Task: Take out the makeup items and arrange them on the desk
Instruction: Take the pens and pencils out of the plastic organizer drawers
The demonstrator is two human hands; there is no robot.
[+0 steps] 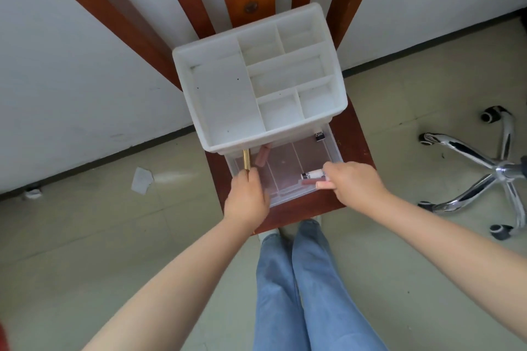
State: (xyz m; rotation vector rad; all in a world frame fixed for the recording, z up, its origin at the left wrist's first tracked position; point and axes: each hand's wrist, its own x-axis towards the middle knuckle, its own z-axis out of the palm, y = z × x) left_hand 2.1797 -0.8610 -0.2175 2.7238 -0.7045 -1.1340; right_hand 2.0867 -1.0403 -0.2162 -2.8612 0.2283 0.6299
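A white plastic organizer (pixel 225 100) with bare top compartments stands on a narrow brown desk (pixel 353 134). Its clear drawer (pixel 288 162) is pulled out toward me. My left hand (pixel 246 198) grips a slim gold tube (pixel 246 159) at the drawer's left side. My right hand (pixel 352 181) holds several small tubes, among them a white one with a black cap (pixel 312 173), a reddish-brown one (pixel 310 181) and a pale pink one (pixel 325 185), over the drawer's right front. A pink lipstick (pixel 263 156) lies in the drawer's left part. A small black item (pixel 320 136) sits at the back right.
The desk is small and the organizer covers most of it. A chrome swivel-chair base (pixel 490 168) stands on the floor to the right. A scrap of paper (pixel 141 179) lies on the floor to the left. My legs in jeans (pixel 296 279) are just below the desk's front edge.
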